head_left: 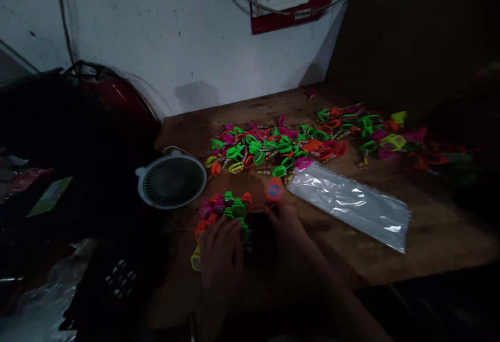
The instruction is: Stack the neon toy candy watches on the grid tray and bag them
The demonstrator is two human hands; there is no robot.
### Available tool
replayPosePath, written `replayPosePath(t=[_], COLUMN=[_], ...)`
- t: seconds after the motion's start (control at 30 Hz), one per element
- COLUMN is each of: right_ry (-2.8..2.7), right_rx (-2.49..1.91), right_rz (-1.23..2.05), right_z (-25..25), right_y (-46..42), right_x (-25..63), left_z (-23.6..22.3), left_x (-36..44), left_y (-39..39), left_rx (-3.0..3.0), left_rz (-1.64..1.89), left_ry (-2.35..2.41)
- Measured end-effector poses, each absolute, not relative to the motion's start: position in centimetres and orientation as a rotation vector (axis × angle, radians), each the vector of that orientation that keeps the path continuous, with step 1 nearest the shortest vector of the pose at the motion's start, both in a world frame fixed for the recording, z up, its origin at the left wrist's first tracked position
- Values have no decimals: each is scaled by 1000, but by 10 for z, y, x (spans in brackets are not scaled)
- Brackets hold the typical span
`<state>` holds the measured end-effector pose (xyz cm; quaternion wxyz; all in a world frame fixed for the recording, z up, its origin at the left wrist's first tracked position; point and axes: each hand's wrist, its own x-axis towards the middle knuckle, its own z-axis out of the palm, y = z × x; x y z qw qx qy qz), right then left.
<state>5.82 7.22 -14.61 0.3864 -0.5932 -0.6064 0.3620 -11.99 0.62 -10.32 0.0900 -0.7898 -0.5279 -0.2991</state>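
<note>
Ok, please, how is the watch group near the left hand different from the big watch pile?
The watch group is small and tightly packed, touched by the left hand; the watch pile is much larger and spreads loosely toward the wall. The group sits in a fairly neat cluster, while the pile is jumbled. Both include green, orange, pink and yellow pieces.

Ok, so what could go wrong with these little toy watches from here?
The left hand rests on the near cluster of watches, so a shift of the fingers might knock some out of place. The orange watch held in the right hand is close to the loose pile, and could get mixed in if dropped. The clear plastic bags look slick and might slide if an arm brushes them.
</note>
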Motion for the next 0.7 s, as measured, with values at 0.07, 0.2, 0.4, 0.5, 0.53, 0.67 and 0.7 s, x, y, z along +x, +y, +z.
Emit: replayPosePath(t=[0.07, 0.2, 0.4, 0.5, 0.53, 0.67, 0.7], right_ry=[-1350, -1324, -1613, -1699, -1719, -1771, -1782], right_rx=[-1304, -1138, -1218, -1276, -1285, -1322, -1331], right_rz=[1140, 1359, 1101, 1050, 1041, 980, 965], right_z=[-151, -158, -162, -160, -159, -153, -153], right_y=[63, 43, 40, 40, 40, 37, 36], right_x=[55, 34, 14, 12, 12, 9, 7], left_z=[-101, -94, -90, -91, -91, -90, -90], left_x=[-119, -116, -115, -117, -117, -119, -119], left_y=[8, 10, 7, 7, 7, 8, 9], left_rx=[-2336, -2378, -2454, -2444, -2439, -2465, -2465], left_rz=[-892, -756, -686, -681, -686, -756, -782], left_ry=[-1580, -1613, -1671, -1660, -1648, -1634, -1638])
